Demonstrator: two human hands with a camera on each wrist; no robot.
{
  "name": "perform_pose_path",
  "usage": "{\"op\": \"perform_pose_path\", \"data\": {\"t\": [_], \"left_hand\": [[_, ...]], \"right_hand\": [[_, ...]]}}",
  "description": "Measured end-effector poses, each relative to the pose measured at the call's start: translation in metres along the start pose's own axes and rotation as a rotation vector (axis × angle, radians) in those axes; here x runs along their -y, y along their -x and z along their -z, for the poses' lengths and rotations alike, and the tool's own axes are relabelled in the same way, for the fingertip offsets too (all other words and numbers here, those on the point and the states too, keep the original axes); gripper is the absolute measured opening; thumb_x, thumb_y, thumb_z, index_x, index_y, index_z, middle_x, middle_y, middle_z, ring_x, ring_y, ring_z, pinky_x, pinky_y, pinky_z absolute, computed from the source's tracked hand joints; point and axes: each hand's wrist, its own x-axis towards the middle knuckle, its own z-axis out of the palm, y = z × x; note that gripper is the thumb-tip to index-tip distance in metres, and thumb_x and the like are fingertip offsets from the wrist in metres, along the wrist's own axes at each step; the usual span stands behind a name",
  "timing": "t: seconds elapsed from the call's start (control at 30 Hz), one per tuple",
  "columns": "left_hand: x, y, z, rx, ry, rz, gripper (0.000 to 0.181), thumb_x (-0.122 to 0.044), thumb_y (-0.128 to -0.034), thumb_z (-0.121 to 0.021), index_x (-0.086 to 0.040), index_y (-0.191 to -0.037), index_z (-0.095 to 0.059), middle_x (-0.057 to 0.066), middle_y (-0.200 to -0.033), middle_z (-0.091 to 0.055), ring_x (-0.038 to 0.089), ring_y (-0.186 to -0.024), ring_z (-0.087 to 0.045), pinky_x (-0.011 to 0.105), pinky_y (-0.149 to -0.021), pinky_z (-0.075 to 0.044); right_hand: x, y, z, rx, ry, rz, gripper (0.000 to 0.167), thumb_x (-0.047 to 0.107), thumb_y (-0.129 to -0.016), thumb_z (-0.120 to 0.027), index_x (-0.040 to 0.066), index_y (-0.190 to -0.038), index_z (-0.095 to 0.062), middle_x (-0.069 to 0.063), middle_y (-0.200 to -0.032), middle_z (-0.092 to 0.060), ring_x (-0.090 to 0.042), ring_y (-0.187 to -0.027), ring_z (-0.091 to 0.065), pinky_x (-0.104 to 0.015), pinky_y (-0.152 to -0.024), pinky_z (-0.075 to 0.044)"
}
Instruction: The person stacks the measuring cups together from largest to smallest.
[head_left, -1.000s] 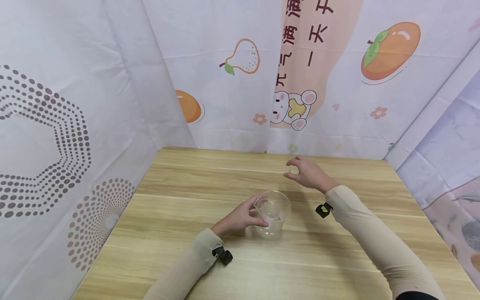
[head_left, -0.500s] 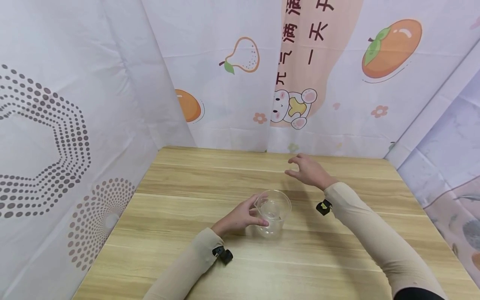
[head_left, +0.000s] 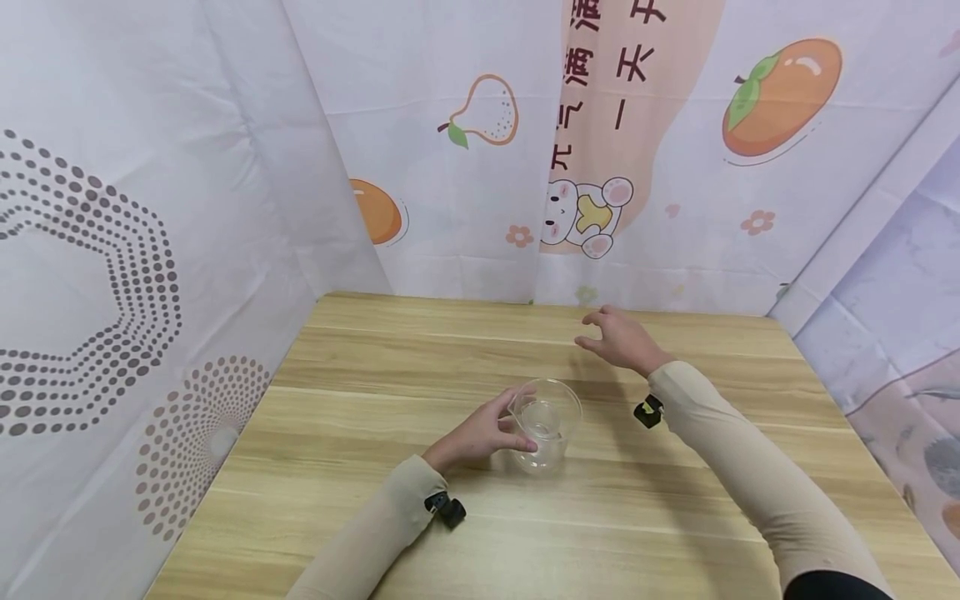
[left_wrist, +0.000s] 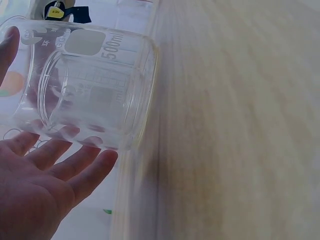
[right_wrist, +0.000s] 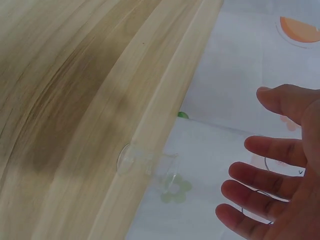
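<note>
My left hand [head_left: 480, 435] grips a large clear glass beaker [left_wrist: 85, 42] marked 500ml, thumb on one side and fingers on the other. The beaker stands upright on the wooden table. Inside it sits a smaller clear beaker [left_wrist: 95, 100], its graduations showing through the outer wall. Near the table's back edge, my right hand [head_left: 621, 340] is raised with fingers parted and nothing between them. In the right wrist view a small, faint transparent vessel [right_wrist: 126, 160] stands on the table, apart from that hand's fingertips [right_wrist: 231, 214]; its exact kind is hard to tell.
The wood-grain table [head_left: 360, 517] extends to a white curtain [head_left: 450, 250] printed with fruit along the back. A dotted curtain [head_left: 247, 192] borders the left side, and another patterned curtain [head_left: 892, 292] the right. Each wrist wears a small black camera.
My right hand has let go of the small transparent vessel and drawn slightly back to the right. The left hand and the large beaker have stayed in place.
</note>
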Motion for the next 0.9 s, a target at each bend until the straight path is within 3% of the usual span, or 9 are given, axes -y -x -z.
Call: {"op": "perform_pose_path", "data": {"t": [0.23,0.53,0.9], "left_hand": [[0.0,0.001,0.0,0.002,0.011,0.011,0.087,-0.023,-0.0802,-0.081,-0.037,-0.15,-0.031,-0.001,-0.153,-0.041,0.033,-0.134,-0.048,0.035,-0.1,-0.052],[0.001,0.0,0.0,0.012,0.023,0.018,0.088,-0.023,-0.0806,-0.081,-0.028,-0.152,-0.03,0.003,-0.15,-0.044,0.035,-0.128,-0.053,0.032,-0.093,-0.056],[0.001,-0.001,0.0,0.012,0.013,0.005,0.088,-0.022,-0.0811,-0.08,-0.024,-0.153,-0.029,0.004,-0.151,-0.044,0.035,-0.133,-0.048,0.033,-0.097,-0.054]], "right_hand": [[-0.009,-0.003,-0.004,0.011,0.0,-0.039,0.048,0.031,-0.093,-0.063,-0.006,-0.123,-0.06,-0.027,-0.121,-0.059,-0.042,-0.111,-0.057,-0.055,-0.096,-0.048],[-0.018,-0.004,-0.005,0.009,-0.003,-0.061,0.049,0.032,-0.094,-0.062,-0.007,-0.123,-0.06,-0.029,-0.12,-0.058,-0.04,-0.104,-0.059,-0.054,-0.089,-0.05],[-0.023,-0.011,-0.009,0.017,-0.028,-0.098,0.049,0.031,-0.095,-0.061,-0.008,-0.125,-0.059,-0.031,-0.122,-0.057,-0.042,-0.105,-0.058,-0.054,-0.091,-0.049]]}}
